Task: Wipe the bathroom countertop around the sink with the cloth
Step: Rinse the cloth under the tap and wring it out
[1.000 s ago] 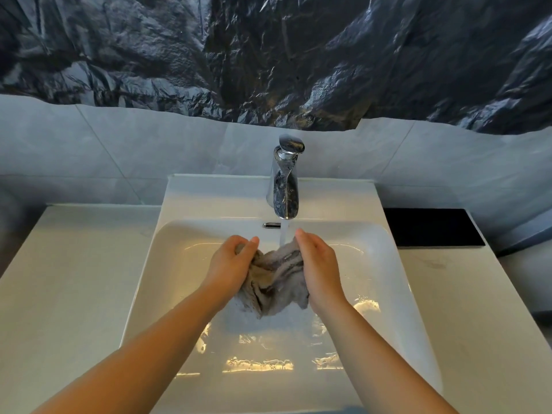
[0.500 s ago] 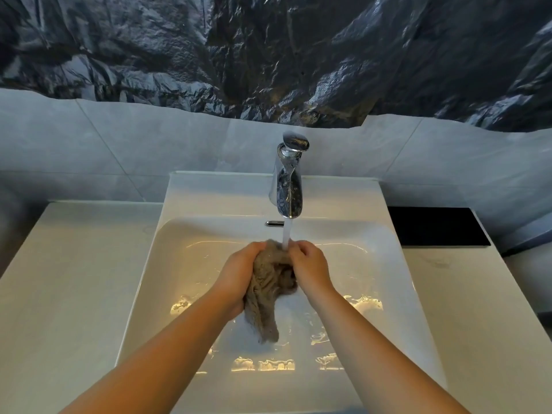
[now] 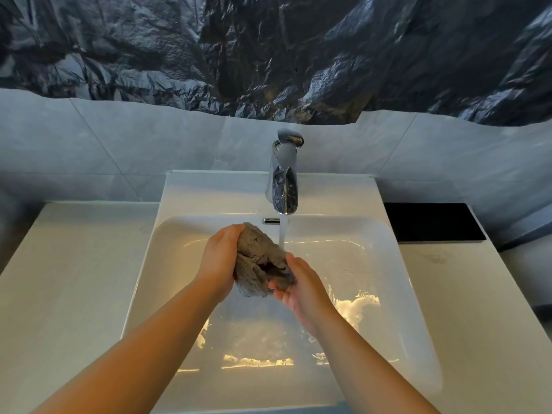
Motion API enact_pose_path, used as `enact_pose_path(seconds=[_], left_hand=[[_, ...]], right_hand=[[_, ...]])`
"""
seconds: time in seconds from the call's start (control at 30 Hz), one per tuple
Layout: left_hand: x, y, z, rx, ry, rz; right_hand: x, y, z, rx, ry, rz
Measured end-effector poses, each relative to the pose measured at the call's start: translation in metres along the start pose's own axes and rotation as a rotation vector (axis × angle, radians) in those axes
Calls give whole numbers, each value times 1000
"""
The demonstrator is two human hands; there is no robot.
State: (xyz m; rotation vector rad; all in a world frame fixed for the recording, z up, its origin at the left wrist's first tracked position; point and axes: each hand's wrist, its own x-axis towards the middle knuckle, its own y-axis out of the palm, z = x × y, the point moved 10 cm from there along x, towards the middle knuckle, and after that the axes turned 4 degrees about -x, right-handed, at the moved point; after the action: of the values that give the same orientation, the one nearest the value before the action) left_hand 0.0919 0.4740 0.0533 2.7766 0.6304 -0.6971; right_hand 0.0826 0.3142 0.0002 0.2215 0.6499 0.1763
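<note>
A wet grey cloth (image 3: 258, 258) is bunched into a lump over the white sink (image 3: 379, 264). My left hand (image 3: 219, 261) wraps its upper left side. My right hand (image 3: 301, 286) holds its lower right end from below, fingers curled into the folds. Water runs from the chrome faucet (image 3: 283, 180) in a thin stream just to the right of the cloth. The pale countertop (image 3: 68, 279) lies on both sides of the sink.
A black rectangular mat (image 3: 433, 222) lies at the back right of the countertop. Grey wall tiles (image 3: 119, 144) rise behind, with crumpled dark plastic sheeting (image 3: 268, 49) above them. Water pools in the basin bottom.
The cloth went from spread between both hands to a tight bunch. My right hand has dropped lower and nearer, and the cloth has shifted left out of the stream.
</note>
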Motion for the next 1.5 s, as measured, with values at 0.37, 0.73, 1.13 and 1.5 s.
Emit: enact_pose_path(seconds=[0.37,0.73,1.13,1.5], left_hand=[[-14,29,6,198,-9,69],[-13,29,-1,-162,-122,162],[0,0,23,260,-220,133],[-19,42,34,131,-159,138]], right_hand=[[-9,15,70,-219,-365,-222],[10,24,10,-147,-28,65],[-3,-10,52,-132,-270,-252],[-5,6,69,-499,-468,-419]])
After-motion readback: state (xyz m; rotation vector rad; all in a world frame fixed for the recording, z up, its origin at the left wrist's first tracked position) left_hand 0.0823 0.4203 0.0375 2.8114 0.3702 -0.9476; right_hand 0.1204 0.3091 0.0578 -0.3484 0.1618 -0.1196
